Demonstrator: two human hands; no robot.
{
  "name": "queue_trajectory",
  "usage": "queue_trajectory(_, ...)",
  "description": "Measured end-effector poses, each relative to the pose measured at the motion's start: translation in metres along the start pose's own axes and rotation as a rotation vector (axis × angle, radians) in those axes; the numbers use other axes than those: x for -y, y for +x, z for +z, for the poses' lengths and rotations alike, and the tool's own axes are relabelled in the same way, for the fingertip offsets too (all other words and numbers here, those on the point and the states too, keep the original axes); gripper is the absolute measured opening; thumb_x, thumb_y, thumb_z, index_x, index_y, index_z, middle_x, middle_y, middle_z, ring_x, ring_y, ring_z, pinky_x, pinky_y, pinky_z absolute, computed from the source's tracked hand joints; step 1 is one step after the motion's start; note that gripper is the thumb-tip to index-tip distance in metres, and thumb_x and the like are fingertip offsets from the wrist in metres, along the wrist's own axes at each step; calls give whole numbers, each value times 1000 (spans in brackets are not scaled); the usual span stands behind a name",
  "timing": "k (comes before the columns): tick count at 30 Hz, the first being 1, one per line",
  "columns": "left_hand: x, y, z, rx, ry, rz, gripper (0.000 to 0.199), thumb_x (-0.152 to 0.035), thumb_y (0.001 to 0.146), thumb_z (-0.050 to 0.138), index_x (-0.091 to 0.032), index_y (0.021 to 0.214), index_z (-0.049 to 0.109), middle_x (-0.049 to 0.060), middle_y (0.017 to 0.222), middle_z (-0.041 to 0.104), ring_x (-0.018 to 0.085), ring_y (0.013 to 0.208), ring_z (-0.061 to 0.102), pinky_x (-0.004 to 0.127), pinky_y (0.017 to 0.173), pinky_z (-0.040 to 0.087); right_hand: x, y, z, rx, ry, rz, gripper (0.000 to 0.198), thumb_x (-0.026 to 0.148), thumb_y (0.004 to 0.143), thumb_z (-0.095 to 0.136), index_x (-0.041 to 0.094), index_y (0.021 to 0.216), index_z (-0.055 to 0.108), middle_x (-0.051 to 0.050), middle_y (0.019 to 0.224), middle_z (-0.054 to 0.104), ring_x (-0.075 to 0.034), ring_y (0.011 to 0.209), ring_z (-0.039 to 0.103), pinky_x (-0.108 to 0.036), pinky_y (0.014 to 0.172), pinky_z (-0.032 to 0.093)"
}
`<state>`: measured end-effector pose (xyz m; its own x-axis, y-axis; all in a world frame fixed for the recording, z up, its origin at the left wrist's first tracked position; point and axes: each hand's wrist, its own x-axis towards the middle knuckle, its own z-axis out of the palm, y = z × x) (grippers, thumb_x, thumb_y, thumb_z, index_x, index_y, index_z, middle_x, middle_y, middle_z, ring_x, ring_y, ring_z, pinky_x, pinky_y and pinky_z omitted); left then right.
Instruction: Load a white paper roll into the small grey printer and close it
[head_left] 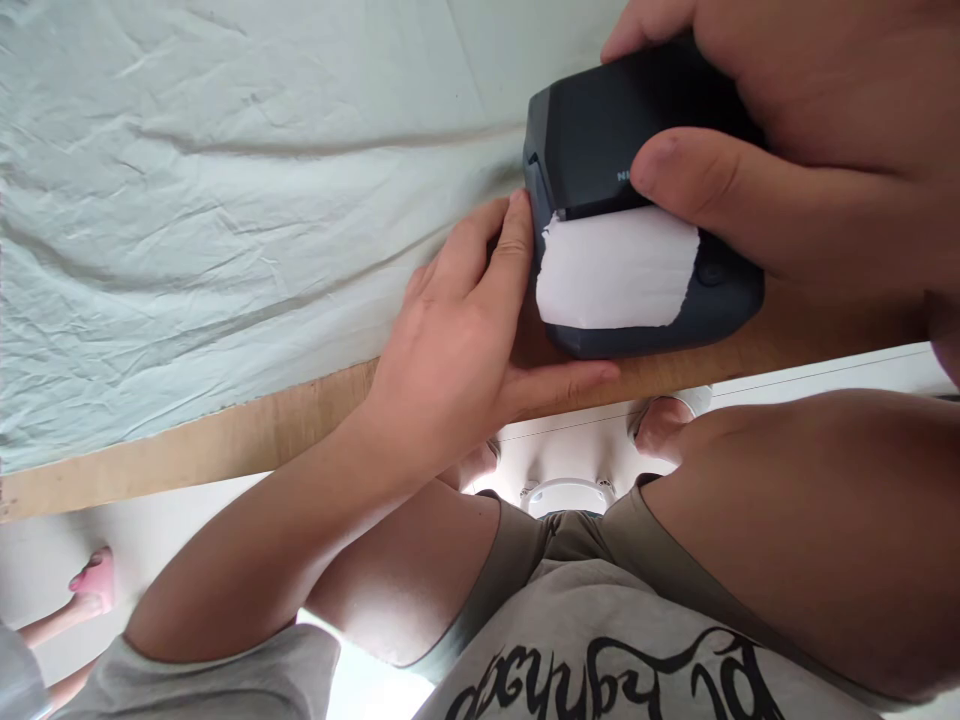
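Holding a dark printer-like device point(581, 150) at the near edge of a table, my right hand point(780, 150) spans it from above, the thumb pressed on the lid and a finger reaching around the far side. My left hand point(465, 310) is spread wide around the left corner, fingertips against the side wall, thumb stretched along the near edge. A ragged-edged white paper slip point(619, 268) covers most of the device's near half; its upper edge runs along the lid seam, and I cannot tell whether any of it is tucked beneath.

The slip could crease, skew or tear if my right thumb, resting at its upper corner, drags across it. The device sits close to the bare wooden edge point(330, 395), so a hard pull toward me could tip it off, with only my left thumb on that side. Pressing unevenly could also make it slide.

My right thumb partly hides some pale lettering on the lid; a round button point(711, 272) shows just right of the slip. To the left spreads a wrinkled pale green cloth point(247, 210), whose folds could snag a sliding corner. Below are my thighs and light floor; at far left, another person's foot wears a pink slipper point(97, 580).
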<state>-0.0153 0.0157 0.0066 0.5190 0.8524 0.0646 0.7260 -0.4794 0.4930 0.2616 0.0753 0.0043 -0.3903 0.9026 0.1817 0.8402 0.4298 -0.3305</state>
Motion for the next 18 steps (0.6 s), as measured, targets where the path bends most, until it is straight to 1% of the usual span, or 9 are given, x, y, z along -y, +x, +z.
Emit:
queue_trajectory(1, 0, 1, 1, -15, -6, -1, 100, -73, 82, 82, -28, 162, 42, 14, 164, 48, 44, 154, 49, 58, 127, 47, 14, 4, -6, 26, -96, -46, 89, 59, 94, -5, 17, 145, 54, 8, 146, 57, -10, 149, 48, -30, 122, 36)
queue_trajectory(2, -1, 1, 2, -29, -12, -1, 99, -72, 81, 83, -27, 161, 45, 14, 162, 50, 43, 153, 51, 57, 126, 48, 26, 7, -11, 61, -129, -23, 85, 69, 94, 8, 18, 148, 49, 6, 145, 56, -14, 146, 50, -34, 121, 38)
queue_trajectory(4, -2, 3, 3, -48, -21, -1, 96, -70, 79, 85, -25, 156, 49, 15, 160, 52, 42, 149, 54, 55, 124, 51, 41, 10, -16, 114, -193, 16, 85, 73, 94, 10, 21, 152, 43, 5, 145, 55, -17, 145, 50, -39, 118, 38)
queue_trajectory(7, -5, 4, 4, -68, -20, -14, 89, -66, 76, 87, -23, 148, 56, 16, 157, 54, 41, 146, 56, 54, 122, 53, 56, 11, -18, 161, -265, 83, 84, 72, 96, 7, 22, 155, 40, 4, 143, 57, -18, 145, 51, -41, 116, 39)
queue_trajectory(10, -8, 5, 4, -81, -13, -35, 83, -64, 76, 87, -25, 143, 59, 15, 156, 53, 41, 146, 56, 54, 122, 53, 65, 10, -20, 195, -275, 202, 78, 71, 98, 24, 22, 156, 42, 2, 140, 60, -19, 146, 52, -41, 122, 40)
queue_trajectory(12, -8, 5, 3, -69, -20, -48, 84, -65, 77, 86, -24, 145, 58, 14, 157, 53, 41, 146, 55, 53, 121, 54, 60, 5, -22, 151, -200, 202, 74, 69, 99, 33, 24, 155, 46, 3, 140, 62, -18, 147, 53, -39, 126, 41)
queue_trajectory(14, -6, 4, 2, -41, -34, -64, 92, -68, 76, 84, -23, 151, 54, 14, 158, 53, 41, 145, 55, 53, 118, 55, 41, -1, -23, 76, -51, 189, 70, 65, 103, 19, 24, 147, 55, 7, 140, 64, -14, 152, 50, -32, 126, 44)
queue_trajectory(16, -3, 3, 2, -20, -45, -61, 101, -75, 76, 82, -23, 156, 48, 13, 160, 51, 42, 147, 54, 54, 116, 56, 12, -7, -24, 10, 157, 274, 98, 51, 99, -21, 16, 116, 69, 8, 132, 68, -7, 157, 46, -21, 118, 50)
queue_trajectory(18, 0, 2, 2, -20, -48, -30, 105, -77, 79, 79, -23, 161, 42, 14, 163, 50, 42, 151, 50, 54, 119, 53, -14, -10, -24, 14, 282, 365, 108, 47, 94, -33, 11, 96, 69, 6, 124, 71, -4, 157, 45, -14, 113, 51)
